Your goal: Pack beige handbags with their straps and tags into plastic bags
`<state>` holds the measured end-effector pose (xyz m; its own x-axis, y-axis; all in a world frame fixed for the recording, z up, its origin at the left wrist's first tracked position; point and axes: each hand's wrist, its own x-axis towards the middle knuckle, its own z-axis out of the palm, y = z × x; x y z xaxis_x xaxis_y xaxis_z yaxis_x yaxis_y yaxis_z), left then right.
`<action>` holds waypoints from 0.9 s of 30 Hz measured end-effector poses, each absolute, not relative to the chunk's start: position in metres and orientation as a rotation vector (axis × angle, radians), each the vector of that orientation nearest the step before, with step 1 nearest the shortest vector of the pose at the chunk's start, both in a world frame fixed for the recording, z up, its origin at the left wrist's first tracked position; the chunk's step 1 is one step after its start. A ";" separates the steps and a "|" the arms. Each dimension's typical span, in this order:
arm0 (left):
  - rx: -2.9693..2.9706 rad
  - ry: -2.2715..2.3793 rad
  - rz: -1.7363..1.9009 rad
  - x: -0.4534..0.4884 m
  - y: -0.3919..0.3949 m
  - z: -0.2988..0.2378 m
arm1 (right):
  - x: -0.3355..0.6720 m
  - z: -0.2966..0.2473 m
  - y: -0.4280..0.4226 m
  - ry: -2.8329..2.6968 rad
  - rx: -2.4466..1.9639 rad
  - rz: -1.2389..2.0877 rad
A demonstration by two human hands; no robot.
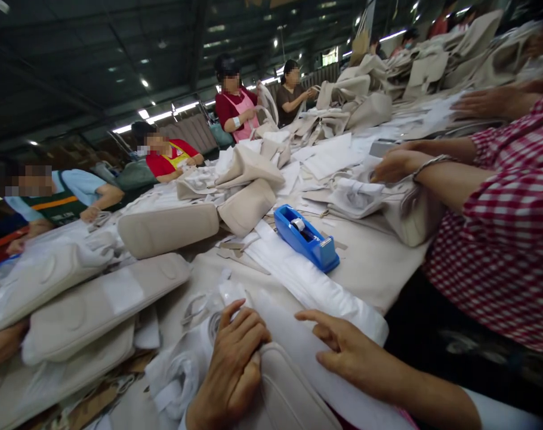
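My left hand (231,364) rests on a beige padded bag (289,394) at the bottom of the view, fingers curled over its top edge and the white wrapping (182,370) beside it. My right hand (347,349) lies flat, fingers stretched out, on a long white foam sheet (316,286) that runs across the bag. A blue tape dispenser (306,237) stands on the table just beyond both hands.
Stacked beige padded bags (101,298) lie at the left. A person in a red checked shirt (508,239) works close at my right, hands on a bag. Several other workers sit along the far side of the long table (379,269), among piles of bags and paper.
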<state>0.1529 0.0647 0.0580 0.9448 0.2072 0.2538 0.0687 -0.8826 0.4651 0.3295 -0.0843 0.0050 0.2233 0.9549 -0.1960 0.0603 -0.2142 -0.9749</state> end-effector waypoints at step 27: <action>2.697 0.172 0.152 0.159 0.068 0.050 | 0.335 -0.007 -0.124 -1.574 -1.430 0.956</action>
<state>0.1594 0.0677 0.0503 0.9863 0.1441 0.0802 0.0967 -0.8993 0.4265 0.3350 -0.1243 -0.0065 -0.0541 0.9965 0.0641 0.4026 0.0805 -0.9118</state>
